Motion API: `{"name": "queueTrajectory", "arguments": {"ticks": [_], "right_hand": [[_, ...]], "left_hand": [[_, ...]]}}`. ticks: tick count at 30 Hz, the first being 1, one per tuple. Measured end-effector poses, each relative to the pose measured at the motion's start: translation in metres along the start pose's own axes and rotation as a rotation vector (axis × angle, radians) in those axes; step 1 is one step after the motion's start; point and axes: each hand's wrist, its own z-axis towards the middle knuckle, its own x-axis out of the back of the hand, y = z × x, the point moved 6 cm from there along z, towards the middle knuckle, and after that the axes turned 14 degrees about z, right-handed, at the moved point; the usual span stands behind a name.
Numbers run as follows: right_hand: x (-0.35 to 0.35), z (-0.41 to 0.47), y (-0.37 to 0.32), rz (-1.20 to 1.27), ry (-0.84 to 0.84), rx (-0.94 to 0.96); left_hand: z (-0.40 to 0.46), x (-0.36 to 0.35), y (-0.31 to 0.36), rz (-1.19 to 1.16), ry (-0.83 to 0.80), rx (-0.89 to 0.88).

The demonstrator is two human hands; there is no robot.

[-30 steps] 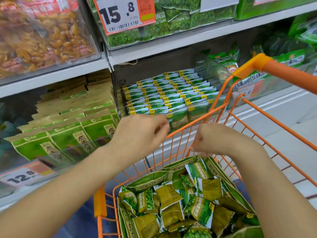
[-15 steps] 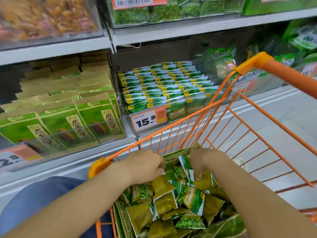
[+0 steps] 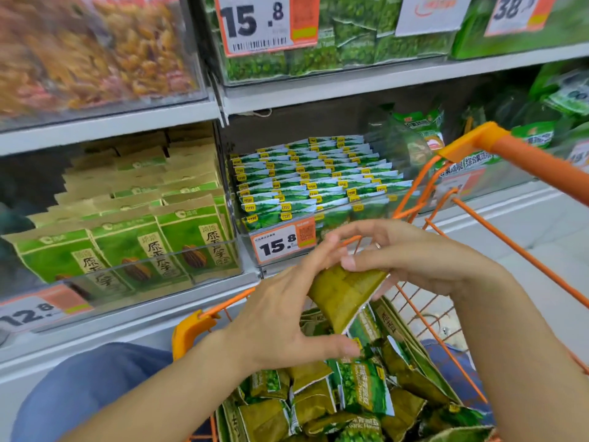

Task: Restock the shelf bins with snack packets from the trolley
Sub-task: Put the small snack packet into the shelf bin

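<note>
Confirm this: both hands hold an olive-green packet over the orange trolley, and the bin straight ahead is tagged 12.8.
Not quite. The head view shows the bin straight ahead tagged 15.8; 12.8 belongs to the bin at the left. The left hand and right hand do hold the olive-green packet over the orange trolley.

Two bare hands are showing: the left hand and the right hand. Between them one olive-green foil snack packet is being held. One orange wire trolley is standing below, and a heap of green snack packets is lying in it, too many and too overlapped to count. Five white-and-orange price tags are hanging on the shelves: three on the upper row, one of them reading 15.8, and two on the lower row, one of them also 15.8.
</note>
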Motion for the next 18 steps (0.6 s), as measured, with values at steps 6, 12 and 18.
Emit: {"name": "queueTrajectory", "arguments": {"ticks": [6,12,18], "right_hand": [[-0.008,0.008,-0.001,0.185,0.162,0.094],[-0.015,0.017,0.0,-0.023,0.192,0.198],[-0.026,0.03,0.01,-0.067,0.212,0.355]], "left_hand": [[-0.006,0.019,-0.018,-0.079,0.292,0.344],[-0.003,0.028,-0.036,-0.282,0.34,0.545],[0.01,0.043,-0.039,-0.216,0.193,0.523]]}}
